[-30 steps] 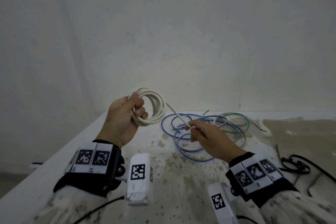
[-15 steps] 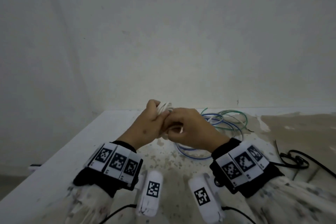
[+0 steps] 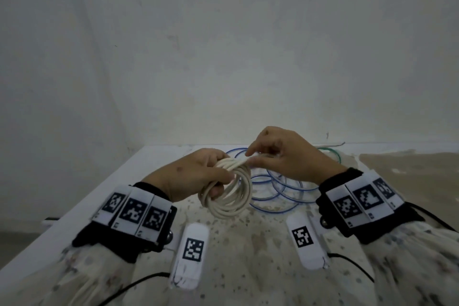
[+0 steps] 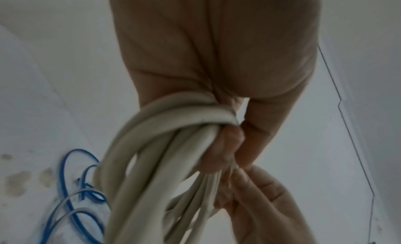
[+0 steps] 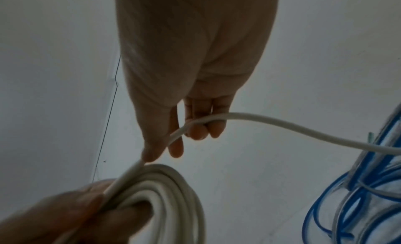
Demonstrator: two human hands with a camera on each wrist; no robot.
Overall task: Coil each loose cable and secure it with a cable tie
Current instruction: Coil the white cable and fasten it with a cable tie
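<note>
— At the centre of the head view, what sits between the two wrists?

— A round coil of thick off-white cable (image 3: pixel 229 196), held up above the speckled, stained white tabletop (image 3: pixel 248 251). The left hand (image 3: pixel 196 176) has its fingers curled round the upper left of the coil, clamping the turns together. In the left wrist view those turns bunch tightly under the fingers (image 4: pixel 228 144).

— And the right hand?

— The right hand (image 3: pixel 285 156) is just right of the left one, at the top of the coil. Its thumb and fingers pinch the free tail of the same off-white cable (image 5: pixel 282 126); in the right wrist view that tail crosses the fingertips (image 5: pixel 201 131) and trails off to the right edge of the frame.

— What lies around them?

— Behind and to the right of the coil, loose loops of thin blue cable (image 3: pixel 278 196) sprawl on the tabletop, partly hidden by the right hand. A thin green cable loop (image 3: pixel 331 153) shows past the right wrist, near the back edge. A thin black cord (image 3: pixel 429 218) peeks out at the right edge, mostly covered by the wristband. The plain whitish wall (image 3: pixel 223 57) fills the upper half of the frame.

— Anything blocking the view?

— The left hand covers part of the coil; both wristbands with black-and-white marker tags hide the tabletop below.
</note>
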